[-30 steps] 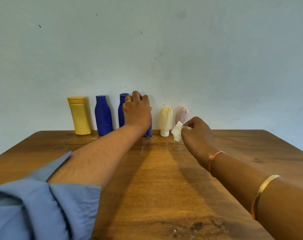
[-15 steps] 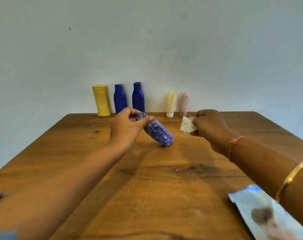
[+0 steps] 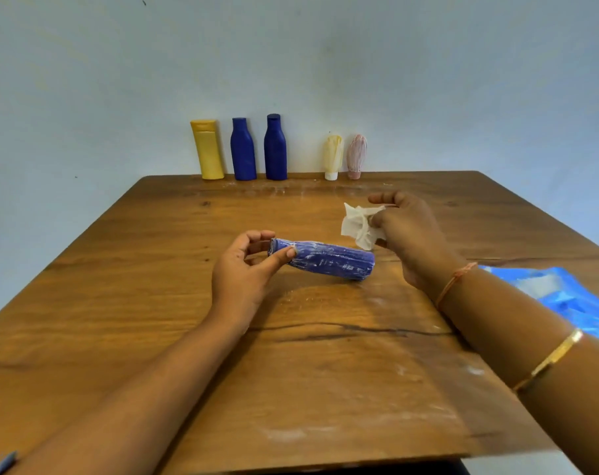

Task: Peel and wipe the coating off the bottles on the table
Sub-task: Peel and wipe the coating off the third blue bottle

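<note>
Table (image 3: 154,303): bottle (image 3: 328,260) between hands (image 3: 243,269) (image 3: 407,231)

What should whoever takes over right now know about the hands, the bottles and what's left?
Left hand pinches the cap end of the coated blue bottle, held sideways low over the table.
Right hand grips a crumpled tissue just beside it, apart from the bottle.
Back row: yellow bottle, left blue bottle, right blue bottle look clean; cream tube and pink tube look streaked with coating.
Left: wipe the held bottle, then both tubes.
</note>
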`<action>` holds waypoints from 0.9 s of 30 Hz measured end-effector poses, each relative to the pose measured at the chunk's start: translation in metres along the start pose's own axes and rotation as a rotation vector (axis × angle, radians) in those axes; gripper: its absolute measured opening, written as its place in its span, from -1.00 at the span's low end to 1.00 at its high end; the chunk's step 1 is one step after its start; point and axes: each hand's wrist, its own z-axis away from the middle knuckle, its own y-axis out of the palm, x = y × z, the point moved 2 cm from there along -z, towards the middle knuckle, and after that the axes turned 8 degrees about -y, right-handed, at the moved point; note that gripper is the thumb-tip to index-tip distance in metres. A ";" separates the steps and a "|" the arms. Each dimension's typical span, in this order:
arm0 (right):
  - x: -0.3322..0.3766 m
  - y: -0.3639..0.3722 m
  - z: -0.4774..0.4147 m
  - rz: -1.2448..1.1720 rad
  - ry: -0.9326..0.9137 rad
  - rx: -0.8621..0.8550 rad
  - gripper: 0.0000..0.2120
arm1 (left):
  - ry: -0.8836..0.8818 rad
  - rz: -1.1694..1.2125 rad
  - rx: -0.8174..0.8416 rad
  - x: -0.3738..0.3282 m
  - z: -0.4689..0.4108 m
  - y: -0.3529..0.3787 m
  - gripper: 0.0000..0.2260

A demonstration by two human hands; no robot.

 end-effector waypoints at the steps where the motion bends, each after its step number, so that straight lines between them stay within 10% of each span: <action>1: -0.001 0.000 0.002 0.053 -0.040 -0.025 -0.68 | 0.016 0.004 0.017 0.002 0.000 -0.001 -0.73; 11: -0.027 0.025 0.038 0.748 -0.434 0.021 -0.70 | 0.100 0.015 0.146 0.009 0.001 0.002 -0.61; 27: -0.026 0.047 0.063 0.868 -0.520 0.256 -0.46 | 0.247 -0.143 0.200 0.005 0.007 -0.004 -0.63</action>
